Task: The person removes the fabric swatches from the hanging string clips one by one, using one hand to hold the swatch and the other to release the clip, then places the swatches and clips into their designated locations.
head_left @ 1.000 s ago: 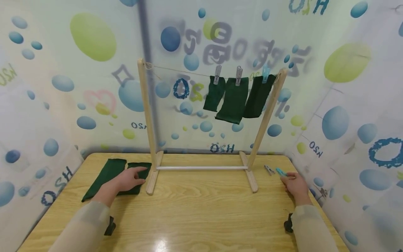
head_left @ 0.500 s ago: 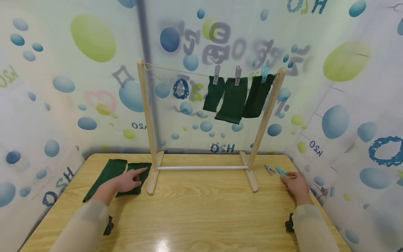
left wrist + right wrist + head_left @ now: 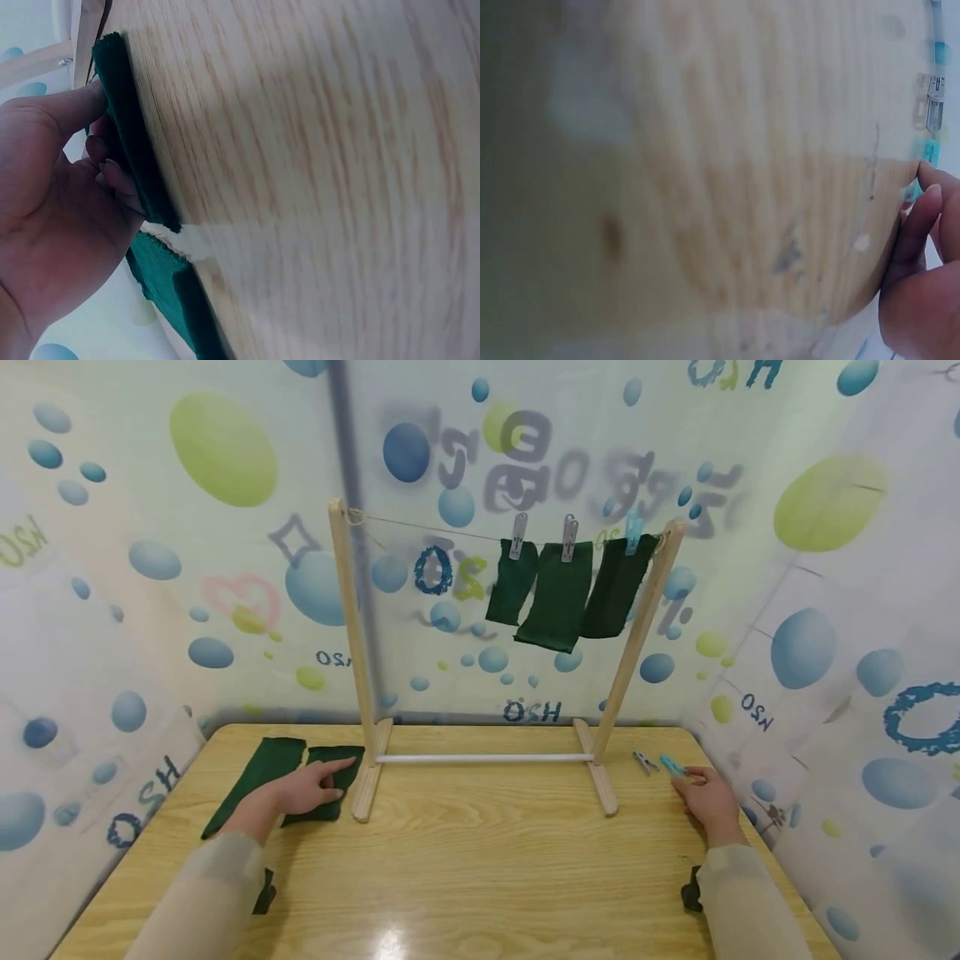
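Observation:
In the head view my left hand (image 3: 303, 789) rests on the nearer of two dark green cloth pieces (image 3: 352, 771), its index finger extended across it. The left wrist view shows the fingers touching that cloth (image 3: 129, 131); some fingers are bent and partly hidden. A larger green cloth (image 3: 258, 777) lies beside it, partly under the forearm. At the table's right side my right hand (image 3: 707, 797) pinches a teal clothespin (image 3: 672, 766) between thumb and fingers. A grey clothespin (image 3: 643, 762) lies just left of it.
A wooden frame with a left post (image 3: 351, 627) and right post (image 3: 637, 643) stands at the back of the table (image 3: 480, 860). From its string (image 3: 427, 529) hang three green cloths (image 3: 557, 597), clipped by two grey pegs (image 3: 517, 537) and one blue peg (image 3: 633, 533).
Over the last second my left thumb has drawn in slightly toward the fingers. My right hand still holds the teal clothespin in the same place. The hanging cloths have not moved.

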Tool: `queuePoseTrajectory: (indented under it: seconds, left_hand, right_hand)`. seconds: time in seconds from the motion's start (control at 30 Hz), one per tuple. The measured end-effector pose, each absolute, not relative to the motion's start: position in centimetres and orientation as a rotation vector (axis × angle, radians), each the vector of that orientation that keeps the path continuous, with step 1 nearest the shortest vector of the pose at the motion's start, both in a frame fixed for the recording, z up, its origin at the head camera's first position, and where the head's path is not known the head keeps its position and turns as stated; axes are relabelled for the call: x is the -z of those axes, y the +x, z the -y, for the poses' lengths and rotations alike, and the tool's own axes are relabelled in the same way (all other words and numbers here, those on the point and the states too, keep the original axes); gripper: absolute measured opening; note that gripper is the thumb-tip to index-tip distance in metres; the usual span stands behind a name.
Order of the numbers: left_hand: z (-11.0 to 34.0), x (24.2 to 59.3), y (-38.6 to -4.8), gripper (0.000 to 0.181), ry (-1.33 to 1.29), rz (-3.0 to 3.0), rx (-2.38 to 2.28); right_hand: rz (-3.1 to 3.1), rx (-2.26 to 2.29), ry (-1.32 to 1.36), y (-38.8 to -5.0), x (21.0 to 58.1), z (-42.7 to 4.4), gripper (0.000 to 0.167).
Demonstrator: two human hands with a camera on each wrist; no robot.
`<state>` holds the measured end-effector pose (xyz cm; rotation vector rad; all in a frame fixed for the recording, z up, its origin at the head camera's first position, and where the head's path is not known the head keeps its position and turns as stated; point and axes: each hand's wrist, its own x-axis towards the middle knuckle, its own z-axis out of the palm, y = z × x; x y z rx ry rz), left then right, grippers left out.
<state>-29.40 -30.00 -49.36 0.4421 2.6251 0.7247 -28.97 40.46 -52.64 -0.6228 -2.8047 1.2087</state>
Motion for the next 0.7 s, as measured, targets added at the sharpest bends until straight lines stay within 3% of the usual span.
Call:
queuePoseTrajectory:
  seconds: [0.7]
  left_hand:
    - [29.77, 49.04, -29.14, 0.069, 0.407, -2.627, -0.733]
  right_hand:
    - [2.908, -1.04, -0.602, -28.92, 51.64, -39.85, 0.066]
